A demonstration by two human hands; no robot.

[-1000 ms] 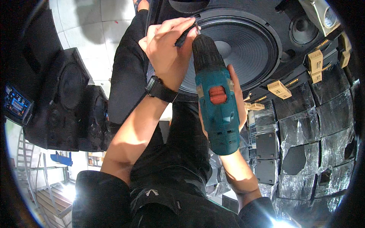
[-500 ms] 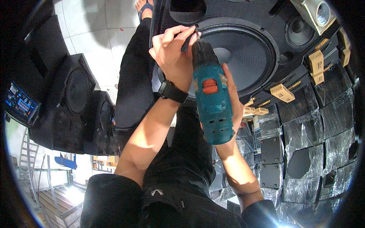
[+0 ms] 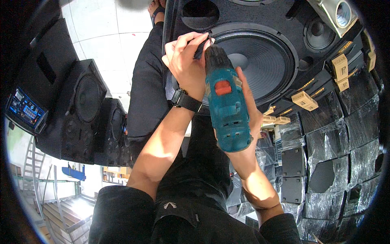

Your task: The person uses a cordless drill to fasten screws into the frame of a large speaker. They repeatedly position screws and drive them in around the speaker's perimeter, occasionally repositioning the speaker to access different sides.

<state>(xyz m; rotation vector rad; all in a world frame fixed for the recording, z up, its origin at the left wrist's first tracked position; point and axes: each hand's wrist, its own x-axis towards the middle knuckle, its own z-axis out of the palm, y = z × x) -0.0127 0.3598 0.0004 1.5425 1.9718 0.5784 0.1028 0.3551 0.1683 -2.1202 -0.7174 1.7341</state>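
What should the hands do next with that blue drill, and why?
Probably squeeze the trigger while keeping the tip steady. The right hand grips the teal drill, whose nose points at the rim of the big speaker cone. The left hand pinches at the drill's tip, right at that rim, so it looks lined up. The tip itself is hidden by fingers.

left hand raised, fingertips pinched together — right hand curled tight, forearm extended.
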